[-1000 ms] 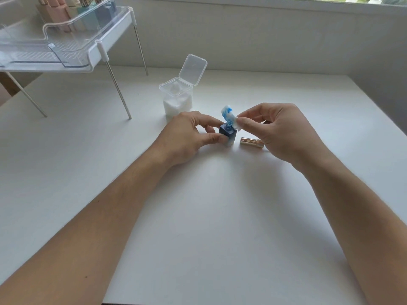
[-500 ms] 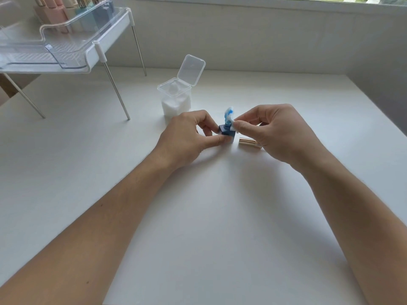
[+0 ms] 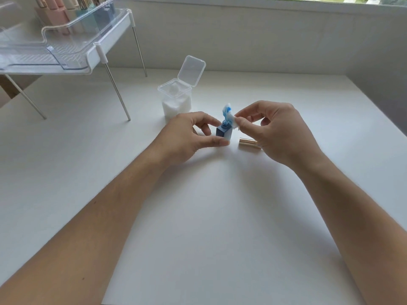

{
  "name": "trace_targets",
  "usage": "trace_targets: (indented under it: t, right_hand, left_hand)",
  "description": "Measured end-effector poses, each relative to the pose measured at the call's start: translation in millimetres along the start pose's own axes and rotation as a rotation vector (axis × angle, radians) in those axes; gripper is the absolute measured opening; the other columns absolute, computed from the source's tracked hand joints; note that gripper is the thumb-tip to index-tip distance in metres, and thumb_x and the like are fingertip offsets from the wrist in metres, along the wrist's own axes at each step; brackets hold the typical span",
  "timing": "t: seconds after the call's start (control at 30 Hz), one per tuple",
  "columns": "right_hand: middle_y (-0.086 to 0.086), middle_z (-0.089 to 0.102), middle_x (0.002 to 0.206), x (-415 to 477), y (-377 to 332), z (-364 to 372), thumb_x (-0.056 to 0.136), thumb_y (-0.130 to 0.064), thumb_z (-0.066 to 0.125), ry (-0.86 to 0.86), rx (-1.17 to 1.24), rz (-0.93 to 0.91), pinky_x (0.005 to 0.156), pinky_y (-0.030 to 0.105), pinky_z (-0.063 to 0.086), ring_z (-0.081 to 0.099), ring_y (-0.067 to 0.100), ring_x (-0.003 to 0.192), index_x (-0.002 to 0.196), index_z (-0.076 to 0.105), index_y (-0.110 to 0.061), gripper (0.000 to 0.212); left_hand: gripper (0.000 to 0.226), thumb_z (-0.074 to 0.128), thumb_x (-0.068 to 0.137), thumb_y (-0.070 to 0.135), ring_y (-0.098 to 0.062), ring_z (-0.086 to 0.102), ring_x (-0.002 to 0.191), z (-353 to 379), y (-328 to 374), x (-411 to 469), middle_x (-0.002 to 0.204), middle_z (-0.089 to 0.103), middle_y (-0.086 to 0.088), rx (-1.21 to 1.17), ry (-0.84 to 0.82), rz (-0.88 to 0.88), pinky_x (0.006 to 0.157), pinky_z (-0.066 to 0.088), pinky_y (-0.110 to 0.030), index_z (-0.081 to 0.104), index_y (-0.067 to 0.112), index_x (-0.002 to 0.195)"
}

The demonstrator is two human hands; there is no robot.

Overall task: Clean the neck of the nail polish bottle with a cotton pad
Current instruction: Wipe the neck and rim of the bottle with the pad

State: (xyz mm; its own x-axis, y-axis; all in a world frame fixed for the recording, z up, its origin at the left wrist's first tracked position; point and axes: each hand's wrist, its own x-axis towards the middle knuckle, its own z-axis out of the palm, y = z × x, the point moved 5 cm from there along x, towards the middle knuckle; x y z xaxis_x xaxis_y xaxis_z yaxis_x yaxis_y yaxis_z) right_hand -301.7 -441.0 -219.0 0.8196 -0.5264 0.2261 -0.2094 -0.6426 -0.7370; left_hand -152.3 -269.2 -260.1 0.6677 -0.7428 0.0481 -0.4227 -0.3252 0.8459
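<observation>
a small blue nail polish bottle stands upright and uncapped on the white worktop, a little toward the far edge from its middle, its open neck showing at the top. the left hand is closed around the bottle's lower body, thumb on the near side and forefinger on the far side. the right hand pinches a cotton pad between thumb and forefinger; the pad is white with blue stains at its upper end and sits just beside the neck, on its right and slightly above it, whether touching it i cannot tell. a gold cap lies on its side on the worktop just right of the bottle, partly hidden by the right hand. behind the left hand, toward the far edge, a clear box of cotton pads stands with its hinged lid flipped up. near the far left corner a white shelf on thin metal legs carries a clear tray with bottles.
</observation>
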Motion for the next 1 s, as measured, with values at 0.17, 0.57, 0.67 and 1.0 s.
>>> trace_targets:
  t: [0.17,0.57,0.67,1.0]
  right_hand:
    - [-0.018,0.074,0.091,-0.5,-0.5,3.7,0.101,-0.046,0.078,-0.011,-0.026,-0.015,0.065,0.027,0.040,0.054,-0.003,0.054,0.098,0.084,-0.041,0.009]
    - [-0.017,0.074,0.089,-1.8,0.2,4.6,0.100,-0.045,0.078,-0.022,-0.009,-0.008,0.067,0.032,0.037,0.052,0.000,0.056,0.098,0.086,-0.042,0.008]
    - [-0.019,0.074,0.088,-3.0,-1.7,4.0,0.101,-0.042,0.079,-0.027,-0.005,-0.011,0.062,0.030,0.036,0.051,0.001,0.056,0.098,0.087,-0.041,0.009]
    - [-0.019,0.077,0.087,-2.4,-2.9,-2.6,0.101,-0.042,0.079,-0.081,0.028,0.004,0.054,0.013,0.038,0.053,0.002,0.059,0.095,0.085,-0.038,0.009]
  left_hand:
    - [0.028,0.086,0.100,0.029,0.001,0.044,0.050,-1.7,4.7,-2.4,0.085,0.062,0.019,-0.016,-0.136,0.016,0.050,0.034,-0.010,0.079,0.046,0.121]
    - [0.032,0.093,0.088,0.046,0.000,0.042,0.052,1.5,5.1,-1.0,0.084,0.059,0.013,-0.024,-0.029,0.028,0.053,0.031,-0.013,0.086,0.040,0.119]
    - [0.034,0.097,0.083,0.047,0.002,0.045,0.053,3.6,4.8,-1.2,0.083,0.058,0.013,-0.033,0.018,0.025,0.055,0.032,-0.013,0.087,0.035,0.113]
    - [0.041,0.099,0.078,0.056,0.005,0.049,0.052,7.5,3.8,-2.1,0.073,0.061,0.016,-0.029,0.060,-0.017,0.066,0.036,-0.028,0.083,0.033,0.109]
